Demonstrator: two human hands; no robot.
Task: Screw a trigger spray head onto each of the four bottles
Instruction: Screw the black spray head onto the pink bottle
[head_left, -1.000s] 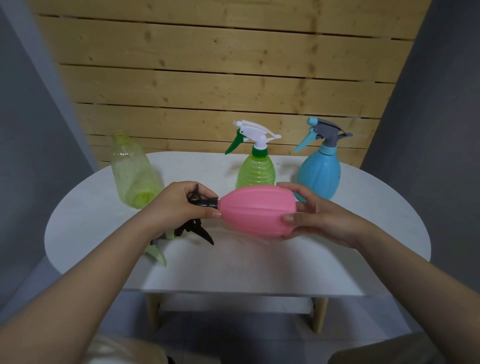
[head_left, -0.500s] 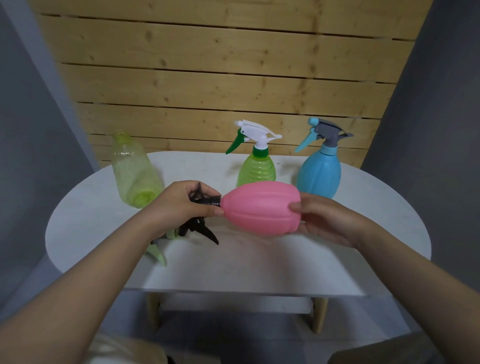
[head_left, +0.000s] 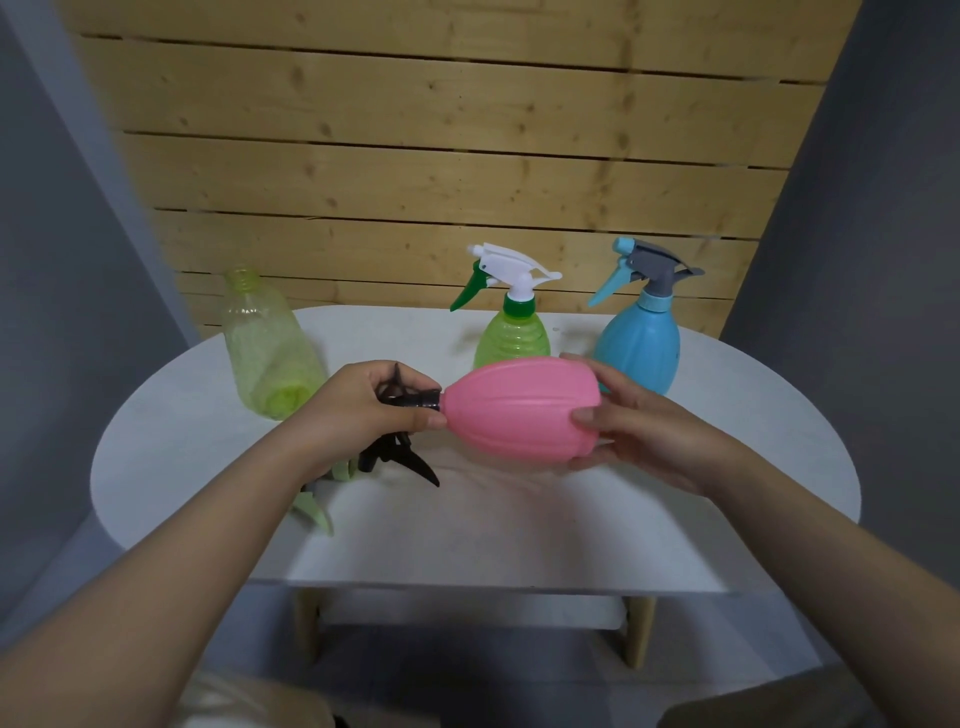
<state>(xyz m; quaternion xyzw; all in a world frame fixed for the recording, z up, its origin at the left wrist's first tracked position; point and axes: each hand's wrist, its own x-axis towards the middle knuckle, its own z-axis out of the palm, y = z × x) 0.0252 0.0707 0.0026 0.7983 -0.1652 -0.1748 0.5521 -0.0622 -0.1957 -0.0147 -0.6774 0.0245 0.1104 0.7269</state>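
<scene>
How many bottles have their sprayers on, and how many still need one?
Two look done: the green bottle and the blue bottle stand at the back with sprayers on. One is in hand: the right hand holds the pink bottle sideways while the left hand grips the black sprayer at its neck. One is left: the pale yellow bottle has an open neck, and a light green sprayer lies on the table.

black spray head (head_left: 400, 447) mostly hidden by left hand (head_left: 358, 410), pale green spray head (head_left: 317, 512) behind forearm

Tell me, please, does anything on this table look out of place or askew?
Only the pale green spray head stands out: it lies loose on the table near the front left, partly behind the left forearm, while the clear yellow-green bottle stands without a head. Nothing looks spilled or damaged.
</scene>
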